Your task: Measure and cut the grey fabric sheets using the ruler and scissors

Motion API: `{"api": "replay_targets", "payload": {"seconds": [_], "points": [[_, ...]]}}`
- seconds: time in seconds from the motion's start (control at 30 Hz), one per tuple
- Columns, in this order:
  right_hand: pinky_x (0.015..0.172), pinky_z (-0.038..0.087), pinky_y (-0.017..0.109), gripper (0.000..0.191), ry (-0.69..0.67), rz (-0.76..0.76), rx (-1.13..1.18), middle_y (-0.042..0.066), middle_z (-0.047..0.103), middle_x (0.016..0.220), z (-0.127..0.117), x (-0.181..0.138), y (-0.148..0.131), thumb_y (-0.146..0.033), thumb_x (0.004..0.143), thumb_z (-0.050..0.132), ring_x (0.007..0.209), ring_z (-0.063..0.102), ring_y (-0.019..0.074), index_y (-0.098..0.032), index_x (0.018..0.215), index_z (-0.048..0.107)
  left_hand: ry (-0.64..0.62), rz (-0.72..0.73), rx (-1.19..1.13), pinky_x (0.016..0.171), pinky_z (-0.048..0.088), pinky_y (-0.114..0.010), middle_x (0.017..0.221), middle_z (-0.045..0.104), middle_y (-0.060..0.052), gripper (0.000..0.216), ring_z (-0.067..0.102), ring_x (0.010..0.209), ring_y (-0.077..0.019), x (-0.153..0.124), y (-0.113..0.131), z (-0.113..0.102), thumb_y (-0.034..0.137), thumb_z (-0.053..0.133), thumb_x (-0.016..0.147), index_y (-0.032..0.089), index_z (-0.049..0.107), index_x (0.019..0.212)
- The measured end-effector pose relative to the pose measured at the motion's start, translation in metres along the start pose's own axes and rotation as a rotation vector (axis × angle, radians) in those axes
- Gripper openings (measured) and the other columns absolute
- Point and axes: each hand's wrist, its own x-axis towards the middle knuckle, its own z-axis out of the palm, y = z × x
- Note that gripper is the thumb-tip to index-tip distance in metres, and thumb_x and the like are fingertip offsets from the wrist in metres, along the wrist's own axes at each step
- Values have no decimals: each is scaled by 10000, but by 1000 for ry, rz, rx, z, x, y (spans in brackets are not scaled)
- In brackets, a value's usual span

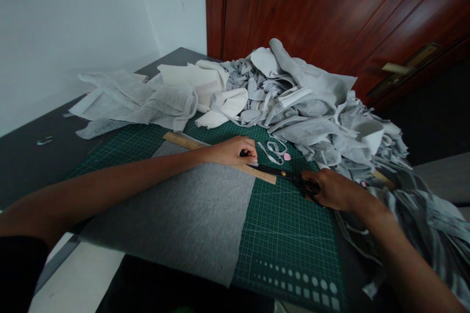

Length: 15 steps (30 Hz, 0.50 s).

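Note:
In my right hand [326, 188] I grip the handles of black scissors [283, 174]. Their blades point left, over the end of a wooden ruler [181, 140] and toward the upper right corner of a grey fabric sheet [183, 210]. My left hand [235, 150] pinches the sheet's upper edge near the blade tips, its fingers closed. The ruler lies slantwise along that edge, partly hidden under my left hand. Beneath the fabric spreads a green cutting mat [290, 234] with grid lines. The sheet's lower edge hangs past the table's front.
Heaped grey fabric scraps [316, 107] cover the back right. White fabric pieces [147, 93] lie at the back left. A curled thin strip [273, 151] and a pink piece [287, 156] rest on the mat. Behind the table stand a wall and a wooden door [312, 10].

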Motion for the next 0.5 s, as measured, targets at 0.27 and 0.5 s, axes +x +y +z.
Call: {"api": "replay_targets", "payload": {"seconds": [0.27,0.5], "points": [[593,308,293,127,14,-3,-25,15,637,693,-1,-1,-1,-173,822,616,629,604,184,-234,787,509,4,10,14,774,449,-280,858,670,-38,154,623,815,-149,-1,0,-1,239,695,978,167,753,855],[600,316,290,140,31,-24,-12,4,627,685,2,0,2,-196,812,624,620,591,176,-237,773,495,0,-1,14,774,452,-278,858,665,-34,158,620,808,-145,0,-1,0,251,696,983,169,751,860]]}}
